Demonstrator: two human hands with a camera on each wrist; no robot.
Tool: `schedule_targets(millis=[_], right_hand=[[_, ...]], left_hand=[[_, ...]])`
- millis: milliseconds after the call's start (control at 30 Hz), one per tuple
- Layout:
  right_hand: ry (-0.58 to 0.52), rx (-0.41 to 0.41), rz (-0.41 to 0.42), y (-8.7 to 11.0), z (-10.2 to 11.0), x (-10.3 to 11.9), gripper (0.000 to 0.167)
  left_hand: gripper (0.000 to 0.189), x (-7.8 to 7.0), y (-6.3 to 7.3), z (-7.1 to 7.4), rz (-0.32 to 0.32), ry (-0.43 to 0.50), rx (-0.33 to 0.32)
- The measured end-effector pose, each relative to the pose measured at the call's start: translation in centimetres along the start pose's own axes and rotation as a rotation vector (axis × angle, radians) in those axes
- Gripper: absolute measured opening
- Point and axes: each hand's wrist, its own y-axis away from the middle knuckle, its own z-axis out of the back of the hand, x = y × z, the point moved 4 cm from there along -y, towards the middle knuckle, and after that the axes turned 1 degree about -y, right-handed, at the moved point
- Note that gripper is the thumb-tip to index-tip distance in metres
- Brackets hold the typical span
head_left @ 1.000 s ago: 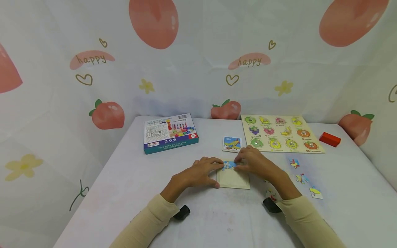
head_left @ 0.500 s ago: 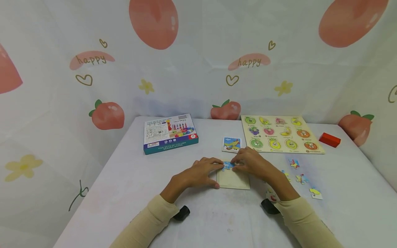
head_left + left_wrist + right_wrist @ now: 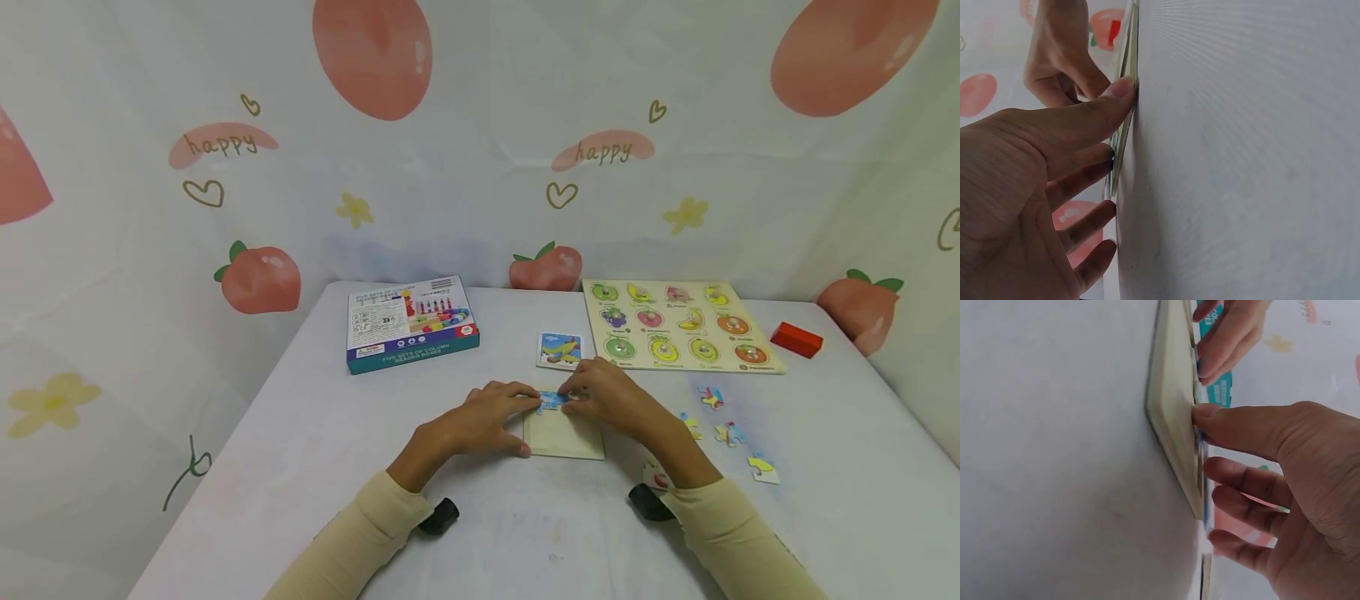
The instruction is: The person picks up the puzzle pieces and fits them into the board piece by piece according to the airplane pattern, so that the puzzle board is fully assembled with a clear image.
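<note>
A square, pale wooden puzzle board (image 3: 564,437) lies in front of the person, with blue puzzle pieces (image 3: 551,401) along its far edge. My left hand (image 3: 483,419) holds the board's left side, thumb at the near left corner and fingertips by the blue pieces. From the right, my right hand (image 3: 611,398) pinches a blue piece at the board's far edge, its fingers mostly covering it. The right wrist view shows that thumb (image 3: 1207,414) right at the board's surface. Loose jigsaw pieces (image 3: 729,433) lie right of the board.
Beyond the board lies a small airplane picture card (image 3: 560,350). A fruit peg board (image 3: 675,325) stands at the back right, beside a red block (image 3: 797,340). At the back left is a flat bead-set box (image 3: 412,323). Another piece (image 3: 655,475) sits near the right forearm.
My right hand has shifted slightly left along the board's far edge, closer to the left hand. The gap over the blue pieces has narrowed. The left hand has stayed in place.
</note>
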Motion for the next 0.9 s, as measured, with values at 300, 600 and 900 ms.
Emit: schedule_targets(millis=[300, 600, 900], right_hand=[[-0.038, 0.036, 0.022, 0.0, 0.0, 0.4, 0.026], [-0.056, -0.020, -0.006, 0.2, 0.4, -0.5, 0.025], [-0.070, -0.052, -0.005, 0.3, 0.3, -0.7, 0.028]], left_hand=[[0.074, 0.0, 0.1, 0.0, -0.002, 0.006, 0.002], [0.074, -0.1, -0.2, -0.1, -0.003, 0.013, 0.006], [0.074, -0.4, -0.4, -0.2, -0.003, 0.036, 0.024]])
